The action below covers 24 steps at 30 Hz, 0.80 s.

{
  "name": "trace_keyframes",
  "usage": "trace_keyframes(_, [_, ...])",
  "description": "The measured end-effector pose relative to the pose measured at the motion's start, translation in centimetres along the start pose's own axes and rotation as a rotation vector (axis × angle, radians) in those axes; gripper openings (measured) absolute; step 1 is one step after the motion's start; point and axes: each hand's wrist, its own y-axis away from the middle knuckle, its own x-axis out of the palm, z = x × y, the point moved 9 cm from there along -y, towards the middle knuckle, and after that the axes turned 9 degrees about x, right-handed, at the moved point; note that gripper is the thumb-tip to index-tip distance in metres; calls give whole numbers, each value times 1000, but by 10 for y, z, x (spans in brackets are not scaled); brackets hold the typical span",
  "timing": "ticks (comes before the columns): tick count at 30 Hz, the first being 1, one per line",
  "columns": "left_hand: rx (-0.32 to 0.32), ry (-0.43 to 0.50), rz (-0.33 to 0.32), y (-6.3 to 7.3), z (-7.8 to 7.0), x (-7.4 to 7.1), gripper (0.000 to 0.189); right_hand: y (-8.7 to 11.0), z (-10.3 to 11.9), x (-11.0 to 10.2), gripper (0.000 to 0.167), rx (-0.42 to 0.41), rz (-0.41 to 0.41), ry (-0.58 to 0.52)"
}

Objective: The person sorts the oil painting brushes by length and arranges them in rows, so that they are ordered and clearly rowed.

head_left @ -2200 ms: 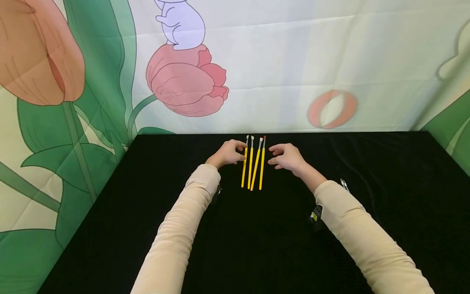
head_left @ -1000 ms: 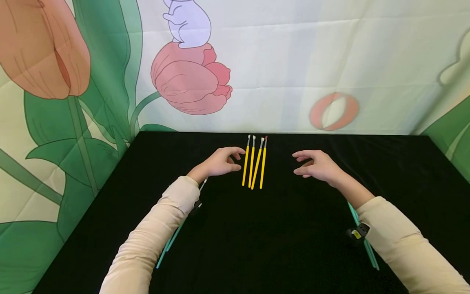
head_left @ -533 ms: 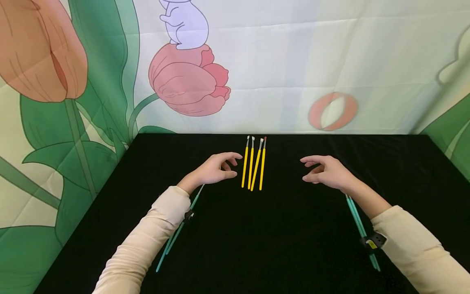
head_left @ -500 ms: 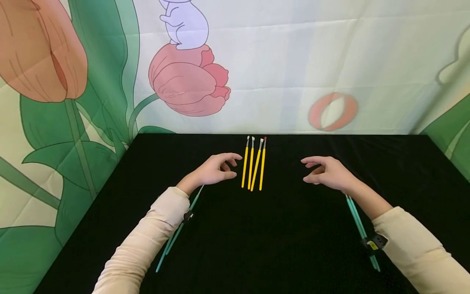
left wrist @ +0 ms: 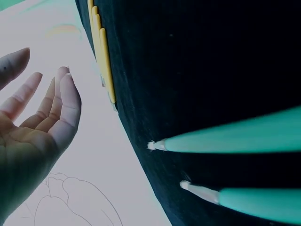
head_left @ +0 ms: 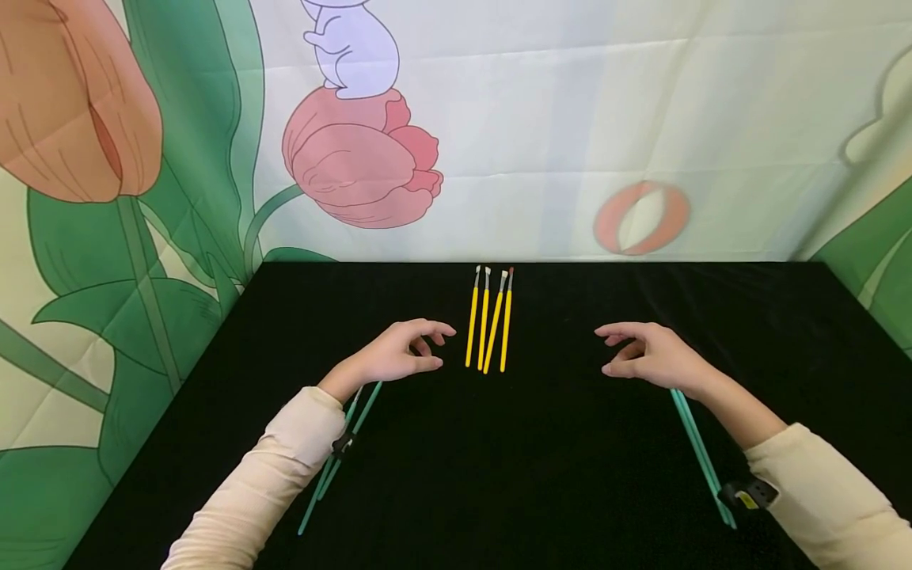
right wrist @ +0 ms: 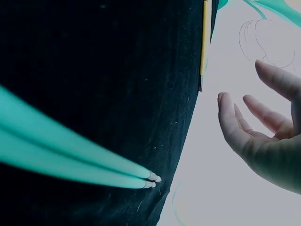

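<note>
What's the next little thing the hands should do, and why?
Probably ease the left hand and right hand back a little. Both are empty, and the four yellow brushes lie grouped in the middle, with the left teal brushes and right teal brushes apart on either side, so nothing seems to need holding.

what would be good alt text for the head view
A person's left hand and right hand, both holding nothing, hover either side of four yellow brushes lying near the far edge of a black cloth. Nearer, a pair of teal brushes lies on each side; a flower-printed backdrop hangs behind.
</note>
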Motion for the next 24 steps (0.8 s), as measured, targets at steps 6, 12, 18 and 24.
trace_keyframes(6, [-7,17,0,10,2,0,43,10,-3,2,58,-7,14,21])
trace_keyframes(12, [13,16,-28,21,3,-4,43,16,-10,3,59,10,34,26])
trace_keyframes(18, [7,17,-72,36,6,-12,42,24,-19,1,60,25,40,25])
trace_keyframes(24, [-7,21,-94,50,10,-18,43,32,-25,-4,60,28,22,41])
